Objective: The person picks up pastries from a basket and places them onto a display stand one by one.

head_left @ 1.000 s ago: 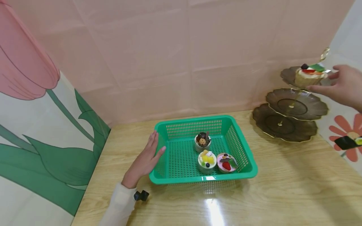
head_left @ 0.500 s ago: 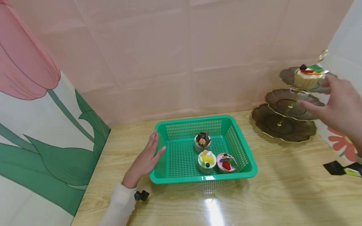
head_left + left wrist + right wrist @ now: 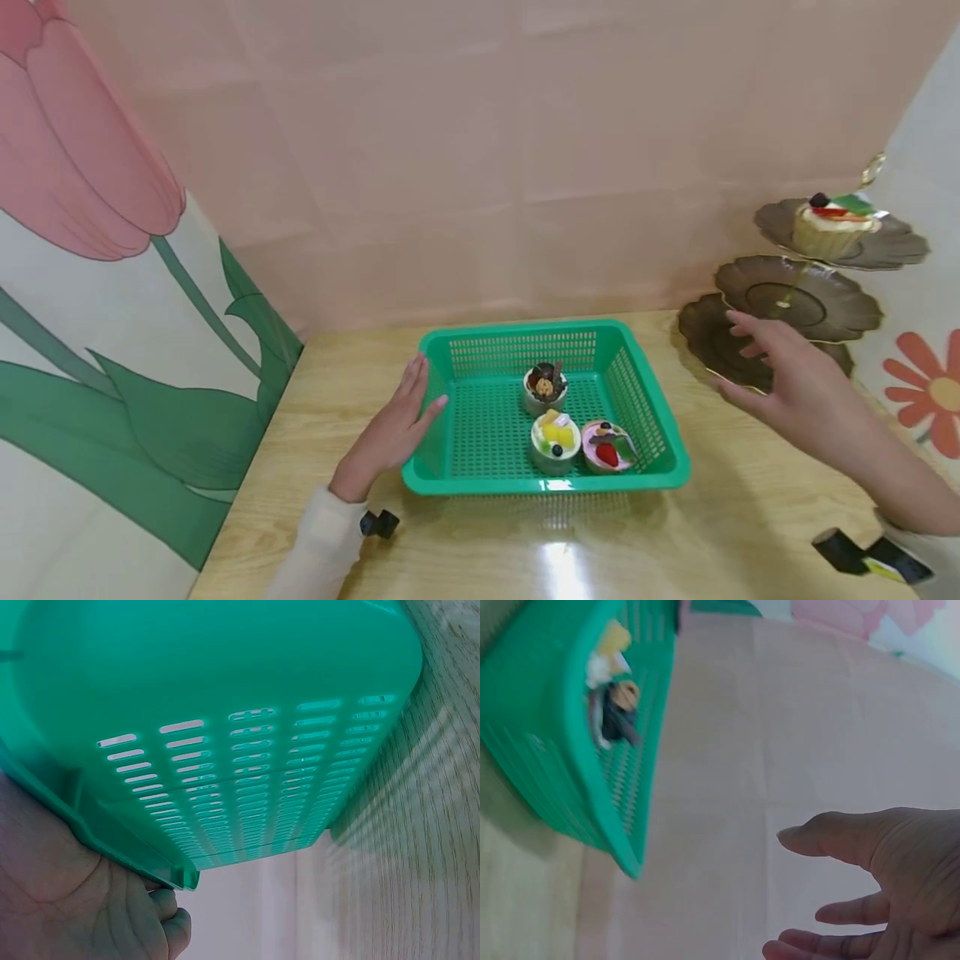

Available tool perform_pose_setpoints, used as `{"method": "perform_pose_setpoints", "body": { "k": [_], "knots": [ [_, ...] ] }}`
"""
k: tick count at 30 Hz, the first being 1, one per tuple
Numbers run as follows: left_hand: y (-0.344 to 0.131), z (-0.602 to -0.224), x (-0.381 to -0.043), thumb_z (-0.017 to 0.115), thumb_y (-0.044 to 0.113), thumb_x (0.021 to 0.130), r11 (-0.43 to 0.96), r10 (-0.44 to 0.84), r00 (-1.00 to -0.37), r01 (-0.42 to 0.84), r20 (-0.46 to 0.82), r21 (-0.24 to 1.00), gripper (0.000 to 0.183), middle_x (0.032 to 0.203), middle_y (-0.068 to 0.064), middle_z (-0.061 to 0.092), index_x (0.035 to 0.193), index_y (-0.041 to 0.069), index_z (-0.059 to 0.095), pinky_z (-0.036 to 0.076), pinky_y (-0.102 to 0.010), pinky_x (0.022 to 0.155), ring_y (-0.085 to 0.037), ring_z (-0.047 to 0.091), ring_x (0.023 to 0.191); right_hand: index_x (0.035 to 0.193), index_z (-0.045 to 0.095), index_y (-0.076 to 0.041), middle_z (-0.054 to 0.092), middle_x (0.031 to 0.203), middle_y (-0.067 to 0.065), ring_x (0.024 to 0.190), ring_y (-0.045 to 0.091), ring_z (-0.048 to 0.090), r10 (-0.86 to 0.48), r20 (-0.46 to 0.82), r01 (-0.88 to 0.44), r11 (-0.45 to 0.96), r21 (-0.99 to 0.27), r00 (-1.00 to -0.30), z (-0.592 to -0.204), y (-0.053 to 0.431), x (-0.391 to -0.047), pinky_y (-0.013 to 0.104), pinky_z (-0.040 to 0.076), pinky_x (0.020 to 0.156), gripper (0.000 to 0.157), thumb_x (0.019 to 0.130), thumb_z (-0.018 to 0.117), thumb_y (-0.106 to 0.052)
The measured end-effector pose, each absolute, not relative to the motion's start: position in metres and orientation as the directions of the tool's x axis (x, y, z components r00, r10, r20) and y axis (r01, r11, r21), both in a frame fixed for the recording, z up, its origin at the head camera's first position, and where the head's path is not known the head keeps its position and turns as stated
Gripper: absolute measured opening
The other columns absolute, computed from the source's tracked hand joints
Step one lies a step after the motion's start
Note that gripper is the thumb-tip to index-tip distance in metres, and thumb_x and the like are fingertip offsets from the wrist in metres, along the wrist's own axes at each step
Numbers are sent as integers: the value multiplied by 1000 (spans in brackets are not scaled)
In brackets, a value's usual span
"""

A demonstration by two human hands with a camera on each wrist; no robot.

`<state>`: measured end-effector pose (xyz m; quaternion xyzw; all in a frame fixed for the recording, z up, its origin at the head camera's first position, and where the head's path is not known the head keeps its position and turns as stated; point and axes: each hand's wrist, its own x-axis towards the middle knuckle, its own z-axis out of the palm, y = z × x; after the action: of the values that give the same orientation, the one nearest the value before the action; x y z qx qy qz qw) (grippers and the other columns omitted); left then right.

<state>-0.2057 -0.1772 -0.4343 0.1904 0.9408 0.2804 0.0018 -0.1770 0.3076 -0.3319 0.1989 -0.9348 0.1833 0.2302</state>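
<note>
My left hand [image 3: 386, 437] rests with straight fingers on the left rim of a green plastic basket [image 3: 555, 485]. Inside the basket, toward its right, sit a chocolate-topped cupcake [image 3: 544, 387], a yellow fruit cupcake [image 3: 556, 439] and a pink cupcake [image 3: 607, 447] with a strawberry. My right hand [image 3: 802, 396] hangs in the air right of the basket, fingers spread and holding nothing, overlapping the bottom plate of a three-tier stand [image 3: 832, 300] in the head view. A cupcake [image 3: 828, 233] with a berry and green leaf topping stands on the top plate.
The basket and stand are on a wood-grain table [image 3: 480, 550]. A pink backdrop [image 3: 450, 167] rises behind the table. A wall with a painted tulip [image 3: 97, 150] borders the left side, and one with a red flower [image 3: 937, 392] borders the right.
My right hand has let go of the leaf-topped cupcake on the top plate and moved down and left toward the basket. The left hand stays at the rim. The head view has shifted slightly.
</note>
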Motion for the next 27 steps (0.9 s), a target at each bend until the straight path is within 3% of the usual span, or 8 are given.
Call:
{"method": "perform_pose_setpoints", "body": {
  "k": [7, 18, 27],
  "knots": [
    [-176, -438, -202, 23, 61, 107, 785, 354, -931, 346, 87, 515, 81, 171, -8, -8, 163, 6, 1, 17, -52, 121, -26, -3, 156, 141, 52, 2, 61, 126, 19, 96, 32, 67, -417, 451, -558, 794, -242, -789, -365, 286, -161, 50, 56, 69, 85, 69, 95, -17],
    [-176, -435, -208, 22, 60, 107, 786, 356, -929, 358, 105, 504, 81, 170, -8, -9, 163, 5, 1, 16, -52, 121, -26, -5, 156, 141, 52, 6, 60, 134, 27, 120, 47, 58, -568, 249, -619, 738, -267, -785, -386, 268, -176, 60, 51, 92, 82, 75, 92, -20],
    [-176, -435, -207, 22, 59, 108, 788, 358, -928, 358, 100, 501, 80, 170, -7, -10, 163, 5, 1, 17, -52, 121, -25, -5, 156, 139, 56, 2, 62, 133, 25, 118, 43, 62, -633, 110, -642, 745, -181, -766, -393, 256, -184, 54, 55, 87, 77, 75, 92, -17]
  ]
}}
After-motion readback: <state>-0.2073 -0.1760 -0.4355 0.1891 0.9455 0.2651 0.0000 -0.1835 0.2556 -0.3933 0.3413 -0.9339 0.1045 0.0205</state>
